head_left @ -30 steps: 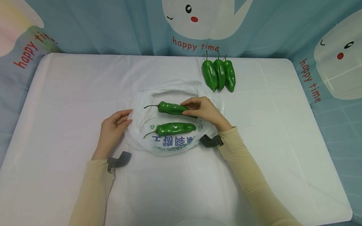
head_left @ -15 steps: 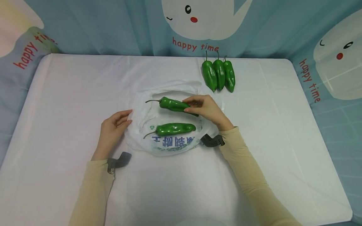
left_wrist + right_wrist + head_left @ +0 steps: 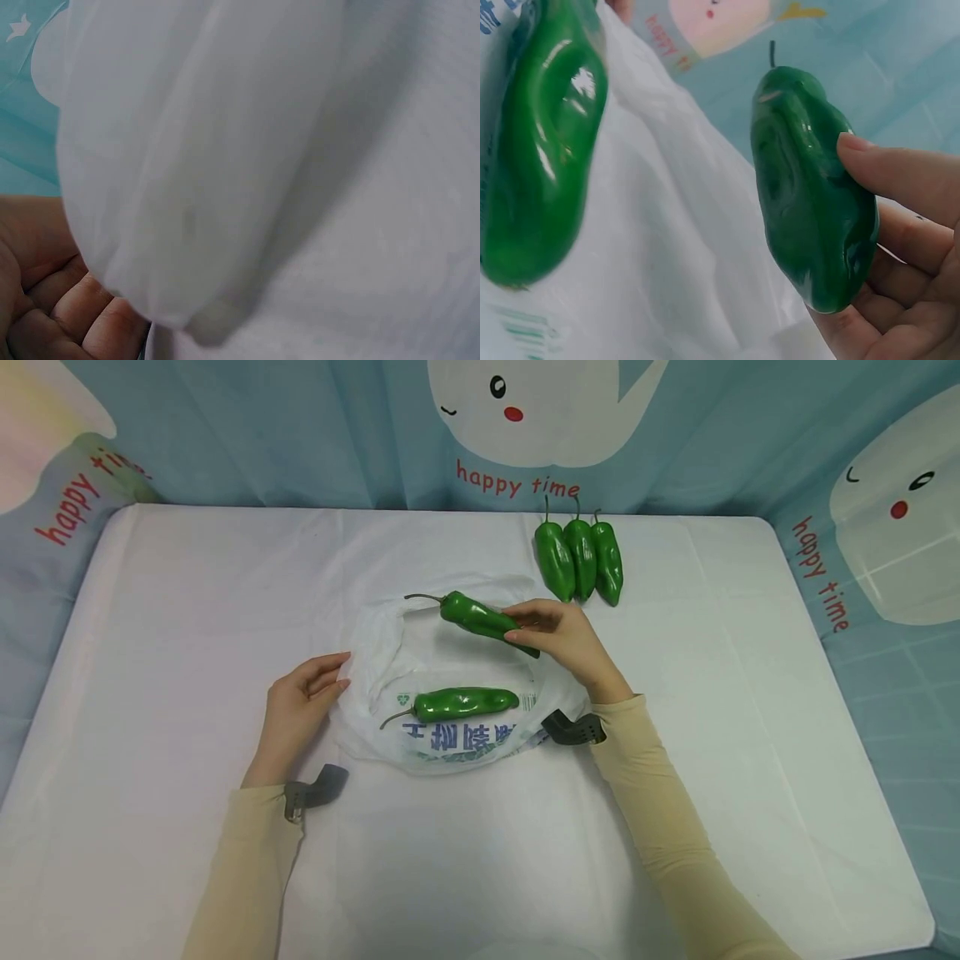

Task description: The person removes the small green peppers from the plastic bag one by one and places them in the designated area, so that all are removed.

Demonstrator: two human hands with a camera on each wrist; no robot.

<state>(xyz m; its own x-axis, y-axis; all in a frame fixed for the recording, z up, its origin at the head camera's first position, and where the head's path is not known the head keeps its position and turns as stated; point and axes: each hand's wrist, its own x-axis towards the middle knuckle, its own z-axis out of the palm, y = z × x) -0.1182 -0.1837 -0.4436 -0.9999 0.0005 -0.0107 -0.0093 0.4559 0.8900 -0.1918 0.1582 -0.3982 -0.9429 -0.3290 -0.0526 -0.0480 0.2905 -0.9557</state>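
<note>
A white plastic bag (image 3: 382, 752) lies spread on the table, its opening facing up. At its left edge my left hand (image 3: 300, 710) holds the plastic between thumb and fingers; in the left wrist view the bag (image 3: 195, 150) hides part of those curled fingers. Over the bag's right side my right hand (image 3: 566, 639) grips a green pepper (image 3: 476, 617) by its tip end, raised and tilted, stem pointing left. The right wrist view shows thumb and fingers on this pepper (image 3: 810, 187). A second green pepper (image 3: 465, 702) rests on the bag's printed part.
Three more green peppers (image 3: 579, 562) lie side by side at the table's far edge, stems away from me. A white cloth covers the table (image 3: 187, 593). A blue printed curtain (image 3: 300, 435) stands behind and on both sides.
My right hand has lifted the gripped pepper away from the bag, moving it up and right. The left hand and the other peppers keep their places.
</note>
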